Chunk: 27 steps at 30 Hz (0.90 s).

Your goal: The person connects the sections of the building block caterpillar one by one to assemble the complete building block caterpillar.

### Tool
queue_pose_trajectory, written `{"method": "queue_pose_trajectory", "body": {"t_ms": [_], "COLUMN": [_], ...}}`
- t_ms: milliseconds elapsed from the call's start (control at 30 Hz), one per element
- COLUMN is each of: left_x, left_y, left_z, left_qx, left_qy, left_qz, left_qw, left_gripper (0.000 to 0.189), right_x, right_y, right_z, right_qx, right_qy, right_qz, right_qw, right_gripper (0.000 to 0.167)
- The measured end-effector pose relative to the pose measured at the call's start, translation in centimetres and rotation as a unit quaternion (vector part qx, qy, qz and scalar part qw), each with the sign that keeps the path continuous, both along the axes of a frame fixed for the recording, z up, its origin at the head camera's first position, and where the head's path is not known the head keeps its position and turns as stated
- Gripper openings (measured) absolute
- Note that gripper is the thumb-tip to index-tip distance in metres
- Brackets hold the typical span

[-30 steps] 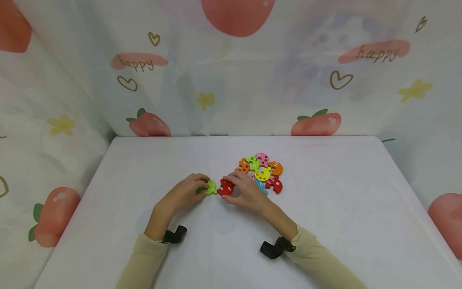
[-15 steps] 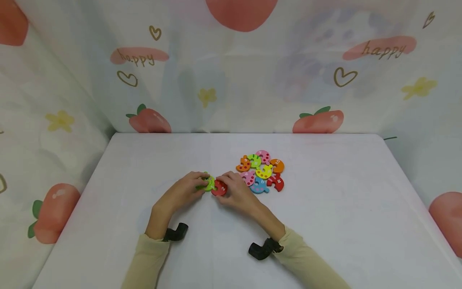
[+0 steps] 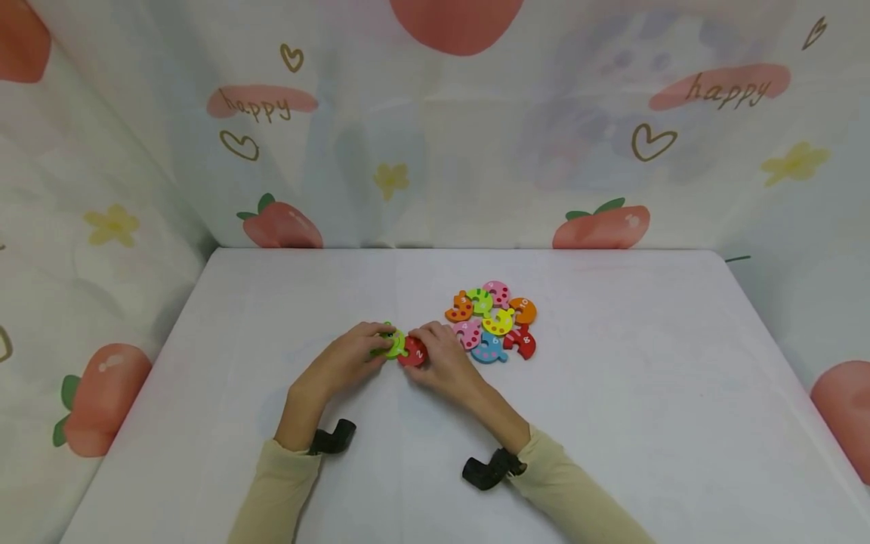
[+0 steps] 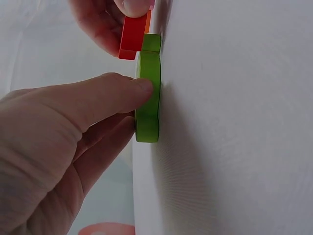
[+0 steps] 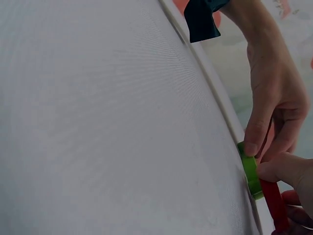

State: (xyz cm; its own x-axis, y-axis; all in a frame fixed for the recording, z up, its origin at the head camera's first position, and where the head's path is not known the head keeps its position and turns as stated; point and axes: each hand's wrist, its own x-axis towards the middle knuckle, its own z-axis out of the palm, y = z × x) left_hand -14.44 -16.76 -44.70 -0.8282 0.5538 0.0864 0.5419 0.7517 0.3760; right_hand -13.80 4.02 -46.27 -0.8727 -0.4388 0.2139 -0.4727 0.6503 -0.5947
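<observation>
My left hand (image 3: pixel 349 352) pinches a green puzzle piece (image 4: pixel 149 98) with a face on it, keeping it low at the white table top. The thumb lies on its near edge in the left wrist view. My right hand (image 3: pixel 445 361) pinches a red puzzle piece (image 3: pixel 413 351) marked 2 between thumb and fingers. In the left wrist view the red piece sits slightly higher than the green one, overlapping the green piece's end knob. Part of each piece is hidden behind the fingers.
Right of my hands lies a cluster of several numbered puzzle pieces, among them a blue one (image 3: pixel 489 348), a yellow one (image 3: pixel 498 323), a red one marked 8 (image 3: pixel 520 341) and an orange one marked 10 (image 3: pixel 523 310). A printed curtain (image 3: pixel 462 151) stands behind the table (image 3: pixel 646 393).
My right hand has moved left, bringing the red piece from beside the green piece to overlap its right end. The left hand has stayed nearly in place, still gripping the green piece.
</observation>
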Motion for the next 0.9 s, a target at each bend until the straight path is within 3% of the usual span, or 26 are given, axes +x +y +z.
{"method": "queue_pose_trajectory", "body": {"t_ms": [667, 900], "left_x": [0.0, 0.1], "left_y": [0.1, -0.1], "left_z": [0.3, 0.2], "left_qx": [-0.005, -0.015], "left_qy": [-0.005, -0.01], "left_qz": [0.007, 0.028], "left_qw": [1.0, 0.9994], "left_gripper": [0.028, 0.033], "right_x": [-0.1, -0.4], "right_y": [-0.5, -1.2], "right_z": [0.6, 0.0], "right_qx": [0.009, 0.019], "right_qy": [-0.031, -0.04], "right_qz": [-0.024, -0.023], "right_qw": [0.9992, 0.9988], "right_gripper": [0.051, 0.052]}}
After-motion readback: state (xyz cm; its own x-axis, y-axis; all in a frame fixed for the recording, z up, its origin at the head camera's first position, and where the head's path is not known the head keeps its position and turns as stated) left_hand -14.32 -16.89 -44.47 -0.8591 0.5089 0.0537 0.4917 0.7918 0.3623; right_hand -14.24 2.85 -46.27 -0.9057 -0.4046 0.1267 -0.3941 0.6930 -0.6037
